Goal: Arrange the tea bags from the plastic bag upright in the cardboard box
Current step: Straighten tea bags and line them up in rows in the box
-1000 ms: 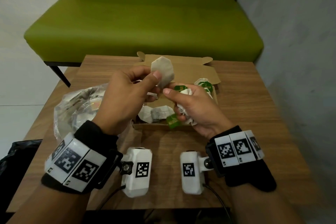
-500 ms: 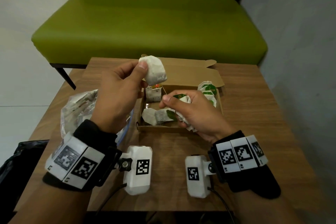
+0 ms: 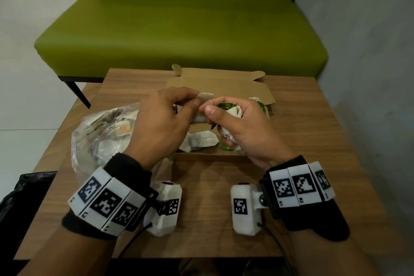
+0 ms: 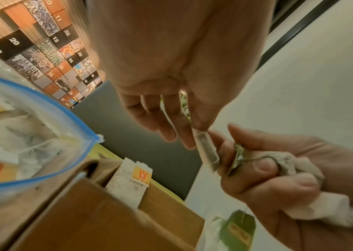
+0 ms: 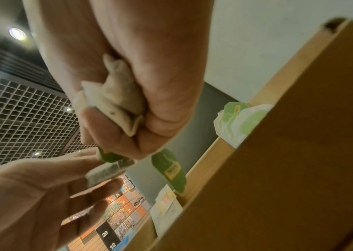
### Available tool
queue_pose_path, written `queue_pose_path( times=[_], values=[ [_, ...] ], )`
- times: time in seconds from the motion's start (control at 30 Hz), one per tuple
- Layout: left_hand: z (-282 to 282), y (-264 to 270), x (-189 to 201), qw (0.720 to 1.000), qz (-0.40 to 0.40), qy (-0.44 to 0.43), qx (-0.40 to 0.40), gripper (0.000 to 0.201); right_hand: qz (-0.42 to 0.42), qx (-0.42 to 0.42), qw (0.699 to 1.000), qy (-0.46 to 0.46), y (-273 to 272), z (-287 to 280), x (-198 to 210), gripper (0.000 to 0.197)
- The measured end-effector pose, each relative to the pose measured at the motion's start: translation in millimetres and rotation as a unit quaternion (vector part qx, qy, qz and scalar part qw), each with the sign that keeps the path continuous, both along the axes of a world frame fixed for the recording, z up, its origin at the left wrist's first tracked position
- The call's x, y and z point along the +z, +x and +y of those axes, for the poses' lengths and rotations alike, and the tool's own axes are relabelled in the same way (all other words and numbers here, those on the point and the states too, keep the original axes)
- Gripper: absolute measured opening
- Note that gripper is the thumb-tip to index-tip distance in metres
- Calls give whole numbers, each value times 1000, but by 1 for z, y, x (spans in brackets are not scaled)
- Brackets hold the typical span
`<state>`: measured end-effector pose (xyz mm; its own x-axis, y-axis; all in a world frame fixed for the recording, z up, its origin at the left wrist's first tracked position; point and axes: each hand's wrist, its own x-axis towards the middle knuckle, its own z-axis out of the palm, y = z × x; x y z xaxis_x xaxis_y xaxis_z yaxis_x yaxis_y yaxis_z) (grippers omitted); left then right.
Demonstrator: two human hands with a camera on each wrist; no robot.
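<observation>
Head view: the left hand (image 3: 161, 119) has come down from where it held a tea bag (image 3: 205, 97) raised over the box (image 3: 224, 87) half a second ago, and now meets the right hand (image 3: 242, 123) just above the box. The bag is pinched between the left thumb and fingertips, and the right thumb and forefinger close on its other edge. So it looks like a hand-over, or a straightening, before the bag goes in upright.

The right hand's other fingers are curled round a bunch (image 4: 296, 163) of more bags, with a green tag (image 4: 239, 225) dangling on a string below.

In the box, one bag with an orange tag (image 4: 128, 180) stands upright at the left, green-tagged bags (image 5: 238, 118) stand at the right end, and a couple (image 3: 199, 140) lie flat near the front, though the hands hide much of the inside. The plastic bag (image 3: 100, 132), lying left of the box, is open and holds many more.
</observation>
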<state>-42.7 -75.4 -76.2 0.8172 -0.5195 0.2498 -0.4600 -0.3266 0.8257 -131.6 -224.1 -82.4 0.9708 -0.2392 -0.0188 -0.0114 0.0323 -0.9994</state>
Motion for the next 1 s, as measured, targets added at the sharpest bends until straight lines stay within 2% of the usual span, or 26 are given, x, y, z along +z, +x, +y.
queue_pose_path(
  times=[0.17,0.33,0.43,0.67,0.87,1.0],
  values=[
    [-2,-1,1,999,24,21,-22,16,-6,21,1000,-21,-7,-8,4,17],
    [-2,-3,2,983,158,-63,-63,18,3,10,997,-75,-6,-9,3,13],
    [-3,-5,4,977,185,-59,-83,13,-4,-12,993,-117,-4,-9,0,6],
    [-7,-9,1,983,145,12,-109,24,-26,-31,996,-81,-2,-9,0,12],
    [-8,-10,1,979,153,11,-138,18,-29,-58,995,-75,-2,-9,0,13],
    [-8,-9,-1,986,109,23,-127,15,-38,-68,993,-84,-1,-9,-1,17]
  ],
)
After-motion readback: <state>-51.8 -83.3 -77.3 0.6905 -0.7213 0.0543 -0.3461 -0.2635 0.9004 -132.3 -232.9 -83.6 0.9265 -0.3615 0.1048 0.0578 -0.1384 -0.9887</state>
